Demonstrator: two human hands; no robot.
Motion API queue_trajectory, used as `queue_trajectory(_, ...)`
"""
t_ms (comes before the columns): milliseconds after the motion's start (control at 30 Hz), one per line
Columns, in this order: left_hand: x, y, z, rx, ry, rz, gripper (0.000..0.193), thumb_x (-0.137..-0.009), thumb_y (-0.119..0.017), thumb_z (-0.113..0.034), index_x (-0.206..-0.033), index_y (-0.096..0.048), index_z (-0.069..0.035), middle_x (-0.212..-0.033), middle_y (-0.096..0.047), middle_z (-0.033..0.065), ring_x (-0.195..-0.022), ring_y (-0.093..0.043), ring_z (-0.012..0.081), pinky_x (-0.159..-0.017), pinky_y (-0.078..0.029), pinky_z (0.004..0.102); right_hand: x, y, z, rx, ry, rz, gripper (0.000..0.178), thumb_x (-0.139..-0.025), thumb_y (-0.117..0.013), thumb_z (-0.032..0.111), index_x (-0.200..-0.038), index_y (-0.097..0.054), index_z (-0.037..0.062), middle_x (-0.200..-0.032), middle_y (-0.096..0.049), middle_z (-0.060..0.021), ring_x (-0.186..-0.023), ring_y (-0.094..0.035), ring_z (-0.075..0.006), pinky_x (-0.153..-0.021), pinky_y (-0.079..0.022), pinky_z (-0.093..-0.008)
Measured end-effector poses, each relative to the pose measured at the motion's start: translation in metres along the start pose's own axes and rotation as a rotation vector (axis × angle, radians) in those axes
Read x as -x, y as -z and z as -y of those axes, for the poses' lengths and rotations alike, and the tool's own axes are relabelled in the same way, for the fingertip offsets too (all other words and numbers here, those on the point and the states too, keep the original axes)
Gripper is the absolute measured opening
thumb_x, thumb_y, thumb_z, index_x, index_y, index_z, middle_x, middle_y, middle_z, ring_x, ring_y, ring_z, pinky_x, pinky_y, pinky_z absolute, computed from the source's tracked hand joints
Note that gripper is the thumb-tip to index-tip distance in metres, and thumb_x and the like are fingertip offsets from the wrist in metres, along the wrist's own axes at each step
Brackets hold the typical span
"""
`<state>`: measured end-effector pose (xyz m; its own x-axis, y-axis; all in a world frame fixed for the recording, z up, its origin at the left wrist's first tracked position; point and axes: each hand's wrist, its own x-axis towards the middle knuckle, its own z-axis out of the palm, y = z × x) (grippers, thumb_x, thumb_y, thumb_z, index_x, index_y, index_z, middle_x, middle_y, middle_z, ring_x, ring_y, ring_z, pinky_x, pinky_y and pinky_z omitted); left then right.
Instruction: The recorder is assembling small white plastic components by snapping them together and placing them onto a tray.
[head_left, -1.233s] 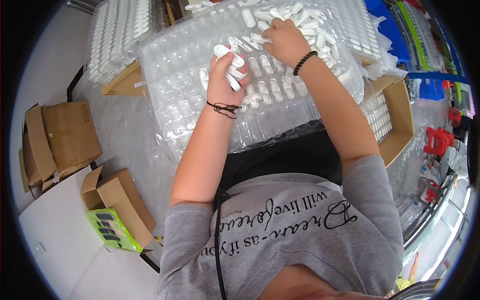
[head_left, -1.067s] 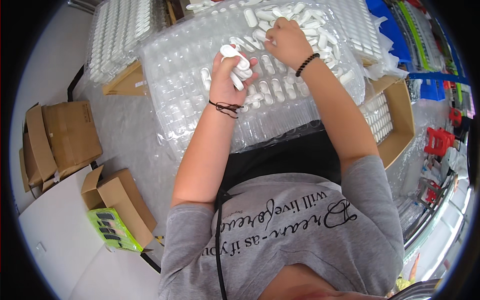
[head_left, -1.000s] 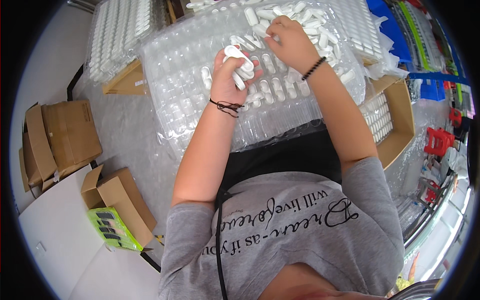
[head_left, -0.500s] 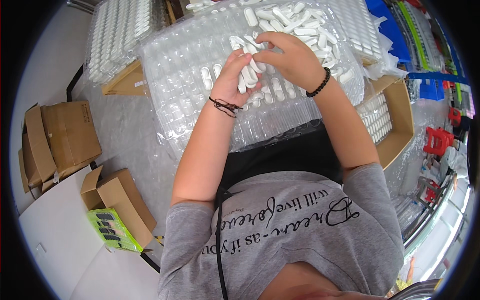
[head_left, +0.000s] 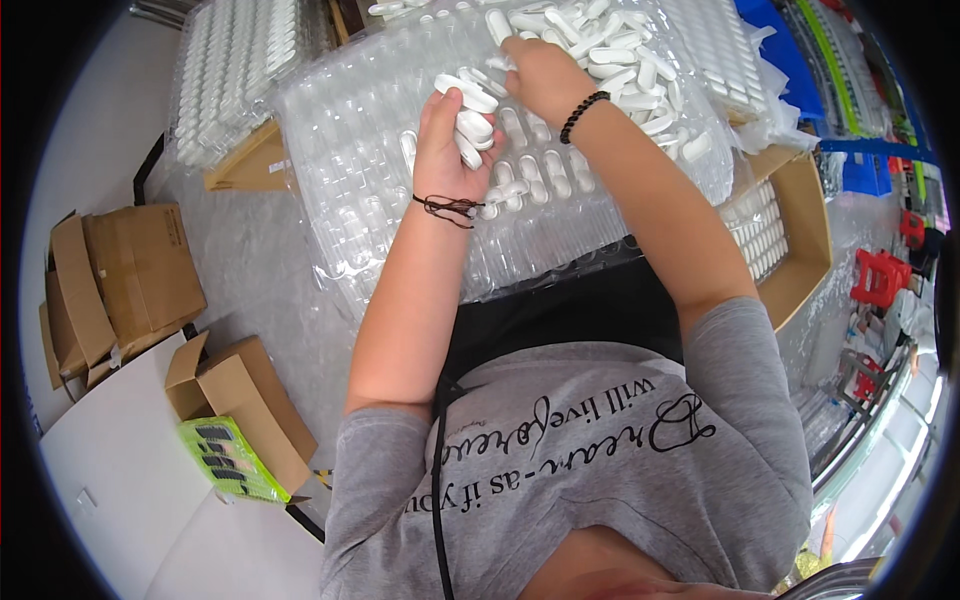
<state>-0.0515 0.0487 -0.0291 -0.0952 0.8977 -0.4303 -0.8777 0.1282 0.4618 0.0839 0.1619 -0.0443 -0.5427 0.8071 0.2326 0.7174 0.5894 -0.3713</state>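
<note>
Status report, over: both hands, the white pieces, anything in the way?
Left hand gripping several white pieces. Right hand over clear tray, its hold unclear. Loose pile covering the tray's far right part.

Pieces [head_left: 612,56] heaped on tray [head_left: 345,150], far right; cartons [head_left: 152,268] left of tray.

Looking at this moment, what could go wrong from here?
The left hand grips several white pieces in one bunch, so one could slip out.

The right hand works right beside the loose pile, so its wrist might knock some pieces aside.

The pile covers part of the clear tray, so an unfilled pocket beneath it could be missed.
</note>
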Motion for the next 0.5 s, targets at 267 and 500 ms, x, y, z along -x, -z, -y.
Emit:
queue_trajectory(267, 0.003, -0.009, 0.004, -0.252, -0.026, 0.005, 0.032, -0.091, -0.063, -0.026, -0.116, -0.05, -0.011, -0.093, -0.062, 0.0058, -0.075, -0.061, 0.0165, -0.059, -0.052, 0.0305, 0.039, 0.049, 0.023, -1.215, -0.245, 0.095, 0.024, -0.09, -0.06, 0.005, -0.115, -0.059, 0.0023, -0.086, -0.062, 0.0015, -0.078, -0.057, -0.0045, -0.07, -0.048, -0.0217)
queue_trajectory(500, 0.005, -0.002, 0.008, -0.253, 0.022, 0.126, 0.043, -0.089, -0.067, -0.016, -0.126, -0.044, -0.012, -0.094, -0.065, 0.011, -0.072, -0.065, 0.0193, -0.057, -0.054, 0.0362, 0.061, 0.067, 0.037, -1.029, -0.248, 0.05, 0.021, -0.09, -0.06, 0.005, -0.109, -0.066, 0.0004, -0.097, -0.065, -0.003, -0.078, -0.062, -0.0086, -0.072, -0.052, -0.0223)
